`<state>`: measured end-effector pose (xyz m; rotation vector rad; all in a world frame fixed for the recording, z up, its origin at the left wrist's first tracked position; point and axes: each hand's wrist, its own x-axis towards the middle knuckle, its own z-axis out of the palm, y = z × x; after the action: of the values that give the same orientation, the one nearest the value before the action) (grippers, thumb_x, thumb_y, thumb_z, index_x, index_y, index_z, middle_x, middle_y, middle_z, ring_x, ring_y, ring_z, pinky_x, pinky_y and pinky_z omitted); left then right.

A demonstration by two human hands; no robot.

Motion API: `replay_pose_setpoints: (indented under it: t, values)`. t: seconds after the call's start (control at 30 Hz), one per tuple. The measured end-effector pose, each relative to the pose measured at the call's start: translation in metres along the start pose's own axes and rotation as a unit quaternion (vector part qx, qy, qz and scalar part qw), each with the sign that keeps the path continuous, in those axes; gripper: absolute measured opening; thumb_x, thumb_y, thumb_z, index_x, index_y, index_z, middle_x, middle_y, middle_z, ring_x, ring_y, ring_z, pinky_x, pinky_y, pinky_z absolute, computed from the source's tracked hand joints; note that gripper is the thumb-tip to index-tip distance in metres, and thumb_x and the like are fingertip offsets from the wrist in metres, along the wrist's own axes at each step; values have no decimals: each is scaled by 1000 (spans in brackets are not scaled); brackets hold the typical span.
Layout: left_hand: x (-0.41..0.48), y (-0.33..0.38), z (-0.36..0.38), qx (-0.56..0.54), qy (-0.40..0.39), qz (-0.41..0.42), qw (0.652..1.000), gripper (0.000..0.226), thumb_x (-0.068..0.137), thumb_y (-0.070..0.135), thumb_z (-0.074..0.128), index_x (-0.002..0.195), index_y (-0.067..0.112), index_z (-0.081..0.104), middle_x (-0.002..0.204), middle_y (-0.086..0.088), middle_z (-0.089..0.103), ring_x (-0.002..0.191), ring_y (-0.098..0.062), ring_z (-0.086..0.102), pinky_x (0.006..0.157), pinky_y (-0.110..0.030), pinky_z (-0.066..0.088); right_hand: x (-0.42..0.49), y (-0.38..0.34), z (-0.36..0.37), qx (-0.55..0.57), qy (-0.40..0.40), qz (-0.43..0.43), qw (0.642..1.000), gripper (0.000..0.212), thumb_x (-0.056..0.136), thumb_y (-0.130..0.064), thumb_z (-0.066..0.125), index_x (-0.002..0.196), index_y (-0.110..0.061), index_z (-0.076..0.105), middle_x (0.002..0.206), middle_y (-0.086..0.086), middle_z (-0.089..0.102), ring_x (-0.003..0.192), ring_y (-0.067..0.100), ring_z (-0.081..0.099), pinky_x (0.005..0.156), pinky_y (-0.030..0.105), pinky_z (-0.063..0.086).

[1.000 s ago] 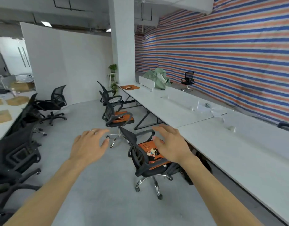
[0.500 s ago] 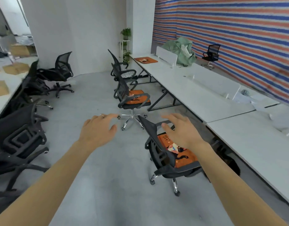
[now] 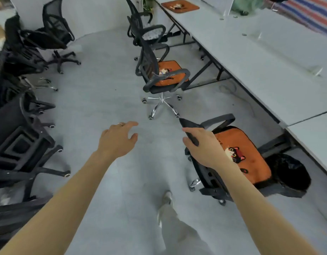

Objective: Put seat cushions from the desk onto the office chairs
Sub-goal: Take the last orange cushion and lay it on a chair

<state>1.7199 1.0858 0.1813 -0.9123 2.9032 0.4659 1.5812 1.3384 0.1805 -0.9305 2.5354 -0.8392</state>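
The right hand [image 3: 202, 147] grips the top edge of the backrest of the nearest chair [image 3: 211, 178]. The thumb is curled on the near side of the dark mesh and the fingers are wrapped over the far side. The left hand [image 3: 116, 140] holds nothing. It hovers over the grey floor [image 3: 103, 85] with the fingers loosely spread and a ring [image 3: 120, 124] on one of them, well apart from any chair.

The nearest chair is black, with curved armrests, and stands just beside the desk [image 3: 254, 57]. The near cushion [image 3: 251, 159] lies flat on its seat; it is orange with a dark border and a cat picture. Past its far corner a black bin [image 3: 291, 173] sits under the desk edge.

Further on, the second chair [image 3: 149, 57] stands on a shiny star base with its back toward the open floor. The second cushion [image 3: 171, 69], also orange with a small picture, lies on its seat between the armrests. Behind it is another black chair [image 3: 140, 28], close to the desk legs.

The desk is a long white run along the right side. The third cushion [image 3: 179, 5] lies flat near its far end, and a pale green bundle [image 3: 249, 4] sits farther right. A striped wall [image 3: 312, 13] shows in the top right corner.

More black chairs [image 3: 20, 144] crowd the left side. The person's leg and shoe [image 3: 166, 197] show at the bottom, between the two arms.
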Motion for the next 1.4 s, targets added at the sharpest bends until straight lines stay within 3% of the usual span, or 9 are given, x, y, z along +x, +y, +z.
replay_pose_setpoints:
  t: [0.13, 0.33, 0.47, 0.6, 0.73, 0.87, 1.1, 1.3, 1.4]
  values:
    - [85, -18, -4, -17, -30, -37, 999, 46, 98, 44, 44, 144, 41, 40, 141, 2, 53, 127, -25, 49, 103, -41, 40, 101, -12, 14, 30, -19, 1, 999, 37, 102, -35, 52, 139, -31, 56, 140, -5, 55, 134, 20, 45, 114, 36, 33]
    - [202, -67, -35, -21, -33, -81, 996, 47, 99, 45, 42, 146, 39, 39, 140, 0, 54, 124, -25, 51, 102, -42, 42, 264, -51, 23, 10, -66, -20, 998, 38, 104, -38, 46, 142, -35, 52, 144, -8, 51, 137, 19, 40, 113, 33, 30]
    - [277, -116, -52, -18, -43, -106, 993, 48, 100, 45, 41, 147, 39, 37, 141, 1, 52, 125, -25, 50, 101, -41, 41, 360, -82, 38, -25, -76, -40, 996, 38, 103, -35, 49, 140, -30, 56, 145, -4, 53, 136, 25, 41, 113, 34, 28]
    - [375, -177, -69, -8, -54, -113, 992, 47, 100, 45, 41, 146, 39, 37, 142, 0, 52, 126, -25, 49, 100, -41, 41, 470, -114, 63, -40, -82, -65, 994, 38, 101, -34, 51, 138, -26, 57, 141, -3, 57, 134, 25, 46, 113, 40, 35]
    - [480, -235, -106, -1, -47, -89, 995, 47, 99, 47, 41, 145, 40, 39, 144, 2, 51, 126, -25, 50, 101, -41, 41, 569, -156, 72, -38, -49, -63, 996, 35, 101, -32, 54, 134, -24, 62, 132, 0, 62, 118, 22, 56, 107, 38, 41]
    - [582, -278, -162, 14, -23, -63, 998, 49, 98, 54, 39, 145, 41, 39, 147, 4, 49, 128, -25, 48, 104, -42, 39, 666, -197, 64, -47, -5, -59, 997, 35, 100, -28, 56, 133, -22, 63, 132, -2, 62, 128, 23, 50, 112, 39, 36]
    - [754, -310, -240, 11, -2, -2, 1000, 48, 98, 53, 41, 145, 42, 40, 148, 3, 47, 134, -23, 43, 107, -42, 35, 805, -248, 50, -14, 80, -28, 996, 35, 100, -25, 57, 134, -23, 61, 134, -1, 59, 127, 23, 49, 111, 43, 37]
    - [927, -340, -274, 86, -20, 28, 996, 50, 99, 52, 39, 147, 41, 36, 150, 3, 45, 134, -24, 43, 107, -42, 36, 951, -256, 50, -5, 107, 8, 994, 37, 100, -34, 53, 137, -31, 56, 136, -6, 57, 128, 24, 47, 112, 39, 36]
    - [1001, -359, -292, 120, -44, 34, 991, 50, 99, 52, 39, 148, 42, 34, 149, 4, 46, 134, -24, 43, 107, -42, 35, 1025, -260, 45, 4, 108, 24, 994, 38, 100, -41, 49, 137, -34, 56, 136, -7, 57, 126, 26, 48, 109, 44, 40]
